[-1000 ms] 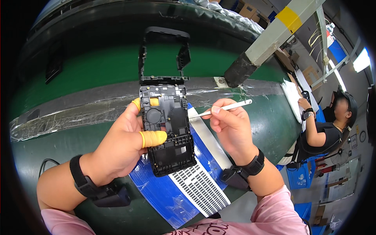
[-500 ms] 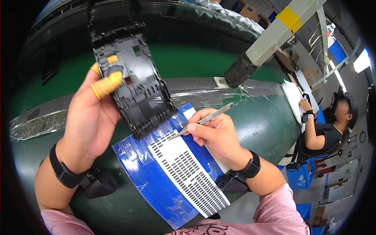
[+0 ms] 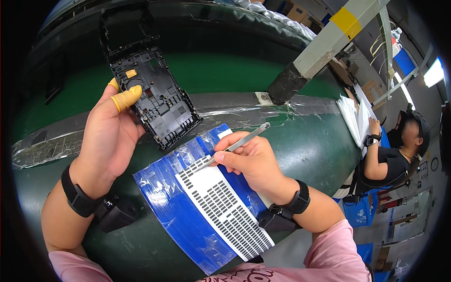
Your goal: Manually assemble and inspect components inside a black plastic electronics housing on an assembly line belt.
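Observation:
My left hand (image 3: 111, 134), with yellow finger cots on its thumb and a finger, is closed on the edge of a black plastic housing (image 3: 162, 103). The housing is held up and tilted, its ribbed inner side facing me, with an open frame at its far end. Between the fingers of my right hand (image 3: 251, 162) is a pair of metal tweezers (image 3: 246, 138). Their tips touch or hover over the upper part of a white sheet (image 3: 206, 181) with rows of small black rectangular stickers. That sheet lies on a blue taped board (image 3: 176, 207).
A green work surface (image 3: 300, 136) spreads around the board, with a taped dark strip (image 3: 225, 110) across it. Beyond the strip rises a slanted grey post (image 3: 319, 49). At the right, a person in black (image 3: 383, 164) handles white sheets (image 3: 354, 117).
The housing in my left hand has shifted a little up and left, away from the sheet. My right hand has moved slightly left, bringing the tweezer tips left along the sticker rows.

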A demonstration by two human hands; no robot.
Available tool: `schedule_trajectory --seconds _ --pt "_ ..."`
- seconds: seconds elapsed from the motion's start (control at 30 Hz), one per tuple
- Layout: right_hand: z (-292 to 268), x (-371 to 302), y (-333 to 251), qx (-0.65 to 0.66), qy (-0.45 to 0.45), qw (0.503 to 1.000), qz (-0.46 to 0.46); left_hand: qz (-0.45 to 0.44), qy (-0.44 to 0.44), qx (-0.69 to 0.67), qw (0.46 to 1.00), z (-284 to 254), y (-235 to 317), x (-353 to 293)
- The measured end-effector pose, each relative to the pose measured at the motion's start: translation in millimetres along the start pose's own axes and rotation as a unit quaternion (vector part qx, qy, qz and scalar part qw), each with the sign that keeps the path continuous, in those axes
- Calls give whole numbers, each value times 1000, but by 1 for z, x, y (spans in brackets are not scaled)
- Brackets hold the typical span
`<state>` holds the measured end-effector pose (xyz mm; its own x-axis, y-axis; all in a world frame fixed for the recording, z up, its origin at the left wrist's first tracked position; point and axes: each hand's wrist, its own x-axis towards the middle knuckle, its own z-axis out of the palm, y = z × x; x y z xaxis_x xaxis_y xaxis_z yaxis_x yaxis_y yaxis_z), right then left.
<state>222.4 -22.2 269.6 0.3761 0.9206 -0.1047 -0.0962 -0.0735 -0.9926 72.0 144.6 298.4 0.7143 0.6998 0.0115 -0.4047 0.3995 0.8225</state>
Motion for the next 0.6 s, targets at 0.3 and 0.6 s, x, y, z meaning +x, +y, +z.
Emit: schedule_trajectory --seconds 0.3,0.6 --pt "3 3 4 8 -5 1000 7 -5 10 6 1000 -1 -1 0" --pt "-12 -4 -6 134 -33 990 -3 -65 -50 -13 997 10 -9 -13"
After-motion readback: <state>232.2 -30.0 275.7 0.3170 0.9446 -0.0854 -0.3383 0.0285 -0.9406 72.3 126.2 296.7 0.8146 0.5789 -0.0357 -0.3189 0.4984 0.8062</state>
